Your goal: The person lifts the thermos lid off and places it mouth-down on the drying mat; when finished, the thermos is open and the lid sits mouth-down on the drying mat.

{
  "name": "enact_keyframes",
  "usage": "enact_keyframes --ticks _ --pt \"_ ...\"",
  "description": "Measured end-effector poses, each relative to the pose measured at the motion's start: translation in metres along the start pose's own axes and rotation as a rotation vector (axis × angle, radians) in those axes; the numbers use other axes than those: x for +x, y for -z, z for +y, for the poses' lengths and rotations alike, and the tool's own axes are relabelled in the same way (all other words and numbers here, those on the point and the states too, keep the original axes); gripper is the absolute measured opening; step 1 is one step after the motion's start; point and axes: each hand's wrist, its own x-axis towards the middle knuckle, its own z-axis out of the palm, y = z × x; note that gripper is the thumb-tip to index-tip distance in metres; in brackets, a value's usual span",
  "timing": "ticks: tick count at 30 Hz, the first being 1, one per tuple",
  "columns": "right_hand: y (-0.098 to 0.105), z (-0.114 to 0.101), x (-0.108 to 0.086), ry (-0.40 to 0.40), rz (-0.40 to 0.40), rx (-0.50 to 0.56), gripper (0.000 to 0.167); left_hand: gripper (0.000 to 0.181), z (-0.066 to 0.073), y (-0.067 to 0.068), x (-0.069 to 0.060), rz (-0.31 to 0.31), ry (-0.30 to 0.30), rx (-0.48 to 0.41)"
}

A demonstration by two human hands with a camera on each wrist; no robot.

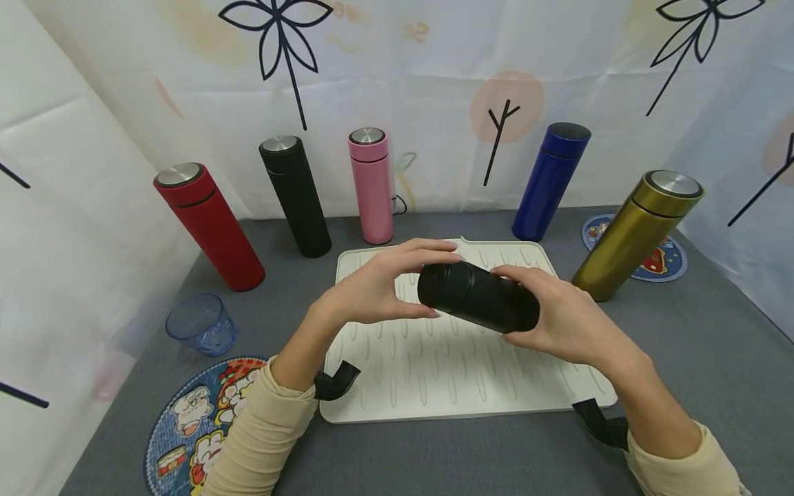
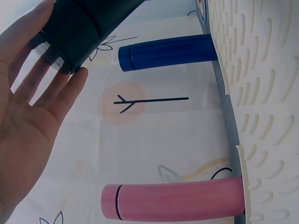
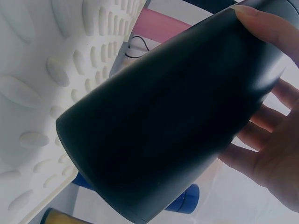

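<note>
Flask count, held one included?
6: red flask, black flask, pink flask, blue flask, gold flask, left to right beyond or beside the white tray; second black flask held between left hand and right hand.

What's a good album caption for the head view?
Right fingers grip a black thermos bottle above a ridged cream mat, left fingers at its lid.

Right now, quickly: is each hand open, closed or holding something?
Left hand: holding the black bottle over the tray, at its cap.
Right hand: holding the same bottle, nearer its base.
</note>
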Motion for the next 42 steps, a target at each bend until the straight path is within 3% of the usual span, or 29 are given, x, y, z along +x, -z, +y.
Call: enact_keyframes --ticks 6,10,19,25,42 --pt "-0.001 0.0 0.0 -0.007 -0.012 0.014 0.084 0.066 0.001 0.0 0.0 -0.004 0.0 0.005" --pt "-0.003 0.0 0.0 -0.012 -0.006 0.008 0.085 0.068 0.003 -0.001 0.0 0.041 0.034 0.028" --pt "-0.005 -0.002 0.001 -0.033 0.028 0.001 0.086 0.068 0.005 -0.001 0.0 0.172 0.081 -0.028" --pt "-0.005 -0.003 0.002 -0.024 0.054 0.008 0.086 0.067 0.007 -0.002 0.0 0.194 0.087 -0.014" --pt "-0.008 -0.003 0.001 0.017 0.119 -0.051 0.088 0.064 0.021 -0.003 0.0 0.226 0.189 0.005"
